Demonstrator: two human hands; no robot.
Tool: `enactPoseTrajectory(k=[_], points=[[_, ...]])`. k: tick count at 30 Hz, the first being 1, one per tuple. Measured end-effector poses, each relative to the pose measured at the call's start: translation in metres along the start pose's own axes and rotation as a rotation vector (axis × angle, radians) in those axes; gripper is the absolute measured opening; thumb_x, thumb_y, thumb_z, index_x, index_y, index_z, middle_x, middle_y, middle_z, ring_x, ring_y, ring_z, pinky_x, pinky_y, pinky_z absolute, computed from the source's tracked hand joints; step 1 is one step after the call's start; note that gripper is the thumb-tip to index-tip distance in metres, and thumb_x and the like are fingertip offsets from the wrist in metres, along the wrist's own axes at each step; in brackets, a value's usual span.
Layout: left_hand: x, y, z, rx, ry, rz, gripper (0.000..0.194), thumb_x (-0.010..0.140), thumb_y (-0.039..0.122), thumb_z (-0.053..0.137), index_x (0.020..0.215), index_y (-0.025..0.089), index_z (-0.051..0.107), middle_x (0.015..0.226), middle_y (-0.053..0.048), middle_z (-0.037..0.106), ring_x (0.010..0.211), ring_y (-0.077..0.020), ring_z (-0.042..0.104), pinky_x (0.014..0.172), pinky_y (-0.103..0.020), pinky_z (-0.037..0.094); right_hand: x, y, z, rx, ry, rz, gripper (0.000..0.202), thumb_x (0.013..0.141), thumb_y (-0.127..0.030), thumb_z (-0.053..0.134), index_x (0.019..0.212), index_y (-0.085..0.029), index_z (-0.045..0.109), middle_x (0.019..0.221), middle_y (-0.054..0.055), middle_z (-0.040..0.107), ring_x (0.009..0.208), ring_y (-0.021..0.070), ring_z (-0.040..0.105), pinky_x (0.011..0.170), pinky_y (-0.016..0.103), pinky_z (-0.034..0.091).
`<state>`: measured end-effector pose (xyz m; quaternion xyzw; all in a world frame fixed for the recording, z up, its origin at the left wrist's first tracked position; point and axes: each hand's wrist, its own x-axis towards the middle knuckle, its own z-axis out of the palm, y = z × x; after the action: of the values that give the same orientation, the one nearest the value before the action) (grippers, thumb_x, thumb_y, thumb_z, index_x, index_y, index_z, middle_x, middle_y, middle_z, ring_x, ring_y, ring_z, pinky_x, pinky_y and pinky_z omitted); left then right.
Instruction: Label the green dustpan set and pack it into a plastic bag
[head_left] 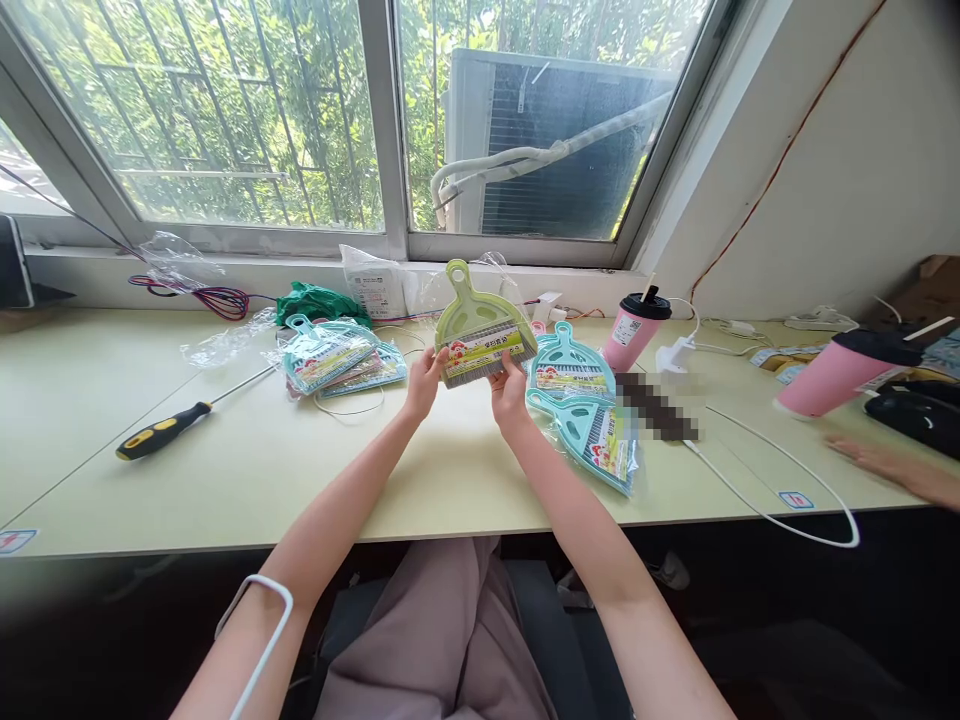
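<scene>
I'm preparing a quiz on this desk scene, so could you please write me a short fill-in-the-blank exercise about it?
1. Both hands, left hand and right hand, hold up a ____ dustpan set.
2. The screwdriver on the desk has a black and ____ handle.
3. The two cups with black lids are ____.
4. Behind the desk is a ____, not a wall.

Missing words: green; yellow; pink; window

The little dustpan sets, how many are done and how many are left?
Which pile counts as finished can't be told. A stack of bagged teal sets lies on the left. The left hand and right hand hold up a green dustpan set. Two more teal sets lie on the right.
</scene>
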<state>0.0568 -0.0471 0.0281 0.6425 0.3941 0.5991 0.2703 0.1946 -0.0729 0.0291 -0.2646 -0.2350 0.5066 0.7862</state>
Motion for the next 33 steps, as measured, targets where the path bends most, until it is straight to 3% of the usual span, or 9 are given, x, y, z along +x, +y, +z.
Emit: enactPoseTrajectory(k=[4, 12, 15, 20, 25, 29, 33], points=[[-0.006, 0.001, 0.002, -0.085, -0.027, -0.057, 0.053, 0.091, 0.067, 0.045, 0.098, 0.02, 0.068, 0.078, -0.004, 0.071, 0.071, -0.0186, 0.068, 0.056, -0.027, 0.054, 0.002, -0.001, -0.001, -0.008, 0.004, -0.004, 0.032, 0.09, -0.034, 0.064, 0.119, -0.022, 0.063, 0.11, 0.004, 0.074, 0.103, 0.0154, 0.07, 0.095, 0.033, 0.058], [-0.02, 0.012, 0.008, -0.175, -0.178, -0.075, 0.059, 0.09, 0.068, 0.043, 0.112, 0.018, 0.065, 0.081, -0.005, 0.073, 0.062, -0.0157, 0.071, 0.057, -0.025, 0.055, 0.006, -0.011, -0.002, 0.094, 0.083, -0.045, 0.028, 0.095, -0.028, 0.057, 0.121, -0.02, 0.064, 0.112, 0.005, 0.075, 0.104, 0.014, 0.071, 0.098, 0.032, 0.057], [-0.022, 0.012, 0.012, -0.195, -0.223, -0.088, 0.057, 0.09, 0.066, 0.045, 0.105, 0.015, 0.065, 0.083, -0.01, 0.076, 0.066, -0.0177, 0.072, 0.059, -0.027, 0.055, 0.011, -0.014, -0.004, 0.109, 0.116, -0.071, 0.027, 0.095, -0.027, 0.057, 0.12, -0.02, 0.065, 0.111, 0.005, 0.075, 0.104, 0.0139, 0.072, 0.096, 0.03, 0.058], [-0.021, 0.013, 0.01, -0.166, -0.197, -0.081, 0.051, 0.086, 0.063, 0.056, 0.102, 0.016, 0.064, 0.082, -0.009, 0.077, 0.061, -0.0172, 0.07, 0.06, -0.029, 0.056, 0.015, -0.015, -0.005, 0.112, 0.166, -0.071, 0.024, 0.096, -0.027, 0.057, 0.117, -0.019, 0.066, 0.109, 0.005, 0.076, 0.104, 0.0132, 0.072, 0.095, 0.028, 0.059], [-0.016, 0.011, 0.002, 0.02, -0.153, 0.014, 0.042, 0.08, 0.06, 0.067, 0.09, 0.019, 0.069, 0.072, -0.006, 0.075, 0.06, -0.0192, 0.07, 0.063, -0.032, 0.058, 0.016, -0.013, -0.005, 0.108, 0.164, -0.055, 0.025, 0.096, -0.027, 0.057, 0.119, -0.019, 0.065, 0.108, 0.005, 0.077, 0.104, 0.0125, 0.072, 0.096, 0.027, 0.059], [-0.015, 0.01, 0.002, 0.075, -0.132, 0.039, 0.04, 0.079, 0.06, 0.067, 0.085, 0.02, 0.07, 0.069, -0.005, 0.074, 0.059, -0.0197, 0.07, 0.062, -0.033, 0.057, 0.015, -0.014, -0.004, 0.106, 0.168, -0.051, 0.026, 0.097, -0.027, 0.056, 0.12, -0.02, 0.065, 0.108, 0.004, 0.077, 0.103, 0.0128, 0.073, 0.096, 0.028, 0.059], [-0.018, 0.013, 0.003, -0.005, -0.173, 0.063, 0.043, 0.084, 0.062, 0.061, 0.079, 0.02, 0.068, 0.069, -0.005, 0.074, 0.06, -0.0174, 0.069, 0.063, -0.031, 0.057, 0.016, -0.016, -0.004, 0.134, 0.203, -0.042, 0.024, 0.097, -0.025, 0.054, 0.119, -0.02, 0.065, 0.105, 0.004, 0.077, 0.103, 0.0127, 0.073, 0.093, 0.028, 0.06]])
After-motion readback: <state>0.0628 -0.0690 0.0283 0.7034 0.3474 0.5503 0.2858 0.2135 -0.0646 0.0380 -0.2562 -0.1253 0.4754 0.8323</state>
